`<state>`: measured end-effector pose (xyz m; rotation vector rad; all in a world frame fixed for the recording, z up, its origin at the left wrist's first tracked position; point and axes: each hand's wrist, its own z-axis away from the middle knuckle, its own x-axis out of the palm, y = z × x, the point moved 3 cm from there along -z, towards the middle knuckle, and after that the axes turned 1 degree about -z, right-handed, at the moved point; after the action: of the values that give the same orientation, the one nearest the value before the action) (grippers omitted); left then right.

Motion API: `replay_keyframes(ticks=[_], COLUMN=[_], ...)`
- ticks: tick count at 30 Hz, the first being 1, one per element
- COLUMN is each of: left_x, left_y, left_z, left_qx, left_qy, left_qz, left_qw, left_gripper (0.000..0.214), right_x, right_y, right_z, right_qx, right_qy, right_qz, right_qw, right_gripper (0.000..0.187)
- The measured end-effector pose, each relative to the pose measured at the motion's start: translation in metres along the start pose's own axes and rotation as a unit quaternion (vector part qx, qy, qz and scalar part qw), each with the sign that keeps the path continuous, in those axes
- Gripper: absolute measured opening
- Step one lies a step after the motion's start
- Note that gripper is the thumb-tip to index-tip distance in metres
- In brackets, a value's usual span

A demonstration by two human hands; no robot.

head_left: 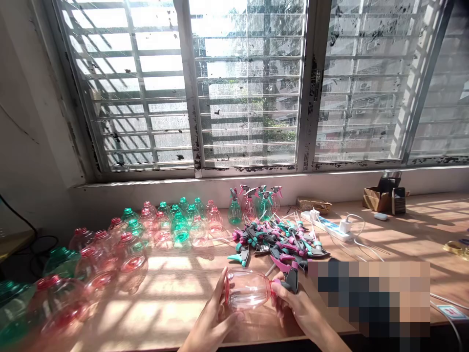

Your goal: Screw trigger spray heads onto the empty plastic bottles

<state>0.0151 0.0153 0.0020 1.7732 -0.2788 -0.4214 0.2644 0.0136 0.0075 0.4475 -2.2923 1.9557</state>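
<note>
A clear pink spray bottle [247,289] lies on its side in the air just above the table's front edge, its base to the left and its neck to the right. My left hand [216,313] is wrapped around the base end. At the neck, my right hand [295,305] has its fingers closed on a grey and pink trigger spray head [291,278]. The head sits at the bottle's mouth; whether it is threaded on is hidden by my fingers. Just beyond lies a pile of loose trigger spray heads [278,237] in pink, teal and grey.
Several open pink and green bottles [180,227] stand in rows at the left. Bottles with spray heads fitted [249,205] stand by the wall. A white power strip [326,226], a wicker basket [314,205] and a cardboard box [377,199] are at the right. One area there is pixelated.
</note>
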Motion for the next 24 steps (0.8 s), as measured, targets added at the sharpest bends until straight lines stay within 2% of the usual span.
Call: replay_keyframes(ticks=[9,19,24], left_x=[-0.002,0.000,0.002], left_y=[0.005,0.009,0.007], left_z=[0.000,0.000,0.001], left_qx=[-0.005,0.007,-0.007], left_qy=[0.009,0.010,0.004], left_qz=[-0.048,-0.065,-0.007], left_qw=[0.999,0.998,1.000], left_gripper=[0.081,0.091,0.096], right_x=[0.000,0.000,0.003], right_y=[0.000,-0.003,-0.006], right_z=[0.000,0.000,0.001], right_qx=[0.000,-0.004,0.000], right_qy=[-0.005,-0.009,-0.005], right_qz=[0.006,0.022,0.011], right_qw=[1.000,1.000,1.000], right_gripper=[0.042,0.043,0.045])
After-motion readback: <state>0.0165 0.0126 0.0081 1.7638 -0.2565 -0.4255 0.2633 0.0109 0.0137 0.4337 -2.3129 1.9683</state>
